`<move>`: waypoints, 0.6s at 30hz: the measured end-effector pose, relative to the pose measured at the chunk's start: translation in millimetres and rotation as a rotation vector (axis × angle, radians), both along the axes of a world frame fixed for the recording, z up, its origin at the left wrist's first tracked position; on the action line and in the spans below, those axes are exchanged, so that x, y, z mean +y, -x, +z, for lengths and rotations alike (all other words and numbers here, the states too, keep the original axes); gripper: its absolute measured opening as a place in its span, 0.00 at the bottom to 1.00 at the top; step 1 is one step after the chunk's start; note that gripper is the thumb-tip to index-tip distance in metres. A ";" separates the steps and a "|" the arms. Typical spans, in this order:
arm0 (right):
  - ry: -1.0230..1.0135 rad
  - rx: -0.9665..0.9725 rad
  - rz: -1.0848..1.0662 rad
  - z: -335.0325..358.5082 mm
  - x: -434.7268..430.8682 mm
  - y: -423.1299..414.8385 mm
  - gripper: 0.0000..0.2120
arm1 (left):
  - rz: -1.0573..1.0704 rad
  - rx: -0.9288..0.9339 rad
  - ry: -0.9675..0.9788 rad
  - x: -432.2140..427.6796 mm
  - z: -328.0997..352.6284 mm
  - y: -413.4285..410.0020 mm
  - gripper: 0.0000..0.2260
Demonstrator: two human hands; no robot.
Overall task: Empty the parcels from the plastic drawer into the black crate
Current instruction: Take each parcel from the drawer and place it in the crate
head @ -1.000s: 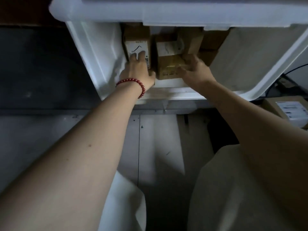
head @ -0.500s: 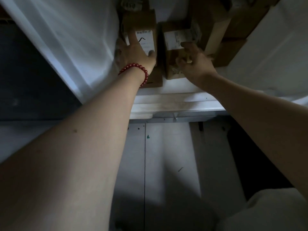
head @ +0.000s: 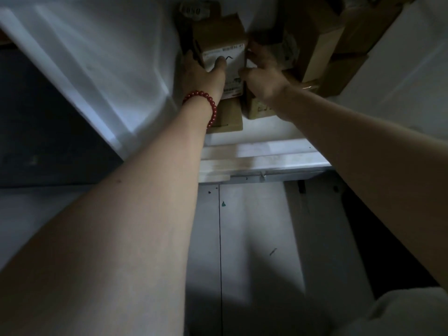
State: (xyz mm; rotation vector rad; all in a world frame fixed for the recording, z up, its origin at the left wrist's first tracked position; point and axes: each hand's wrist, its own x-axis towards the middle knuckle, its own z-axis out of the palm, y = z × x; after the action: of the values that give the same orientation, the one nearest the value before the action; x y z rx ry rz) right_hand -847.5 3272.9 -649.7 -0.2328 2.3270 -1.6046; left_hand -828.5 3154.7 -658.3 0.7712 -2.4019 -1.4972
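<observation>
Your left hand (head: 206, 73) and right hand (head: 264, 76) both clasp with curled fingers the labelled parcel (head: 223, 37), inside the plastic drawer (head: 109, 69) by its left wall, and other parcels (head: 339, 73) lie beside it, so most emptying seems left.

Both arms reach forward, bare and nearly straight. The left hand (head: 206, 72) clamps a box (head: 221, 36), thumb flat on its face, while the right hand (head: 265, 75) curls its fingers onto the opposite edge.
</observation>
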 end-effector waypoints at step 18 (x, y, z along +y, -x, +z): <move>0.077 -0.092 -0.339 43.1 39.8 -90.5 0.15 | -0.034 0.004 -0.154 31.9 53.2 -99.3 0.22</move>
State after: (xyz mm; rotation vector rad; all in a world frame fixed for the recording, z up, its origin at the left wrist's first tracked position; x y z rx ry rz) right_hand -757.0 3312.7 -606.7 0.2279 2.3286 -1.8163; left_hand -729.2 3186.6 -605.1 0.7614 -2.3293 -1.7106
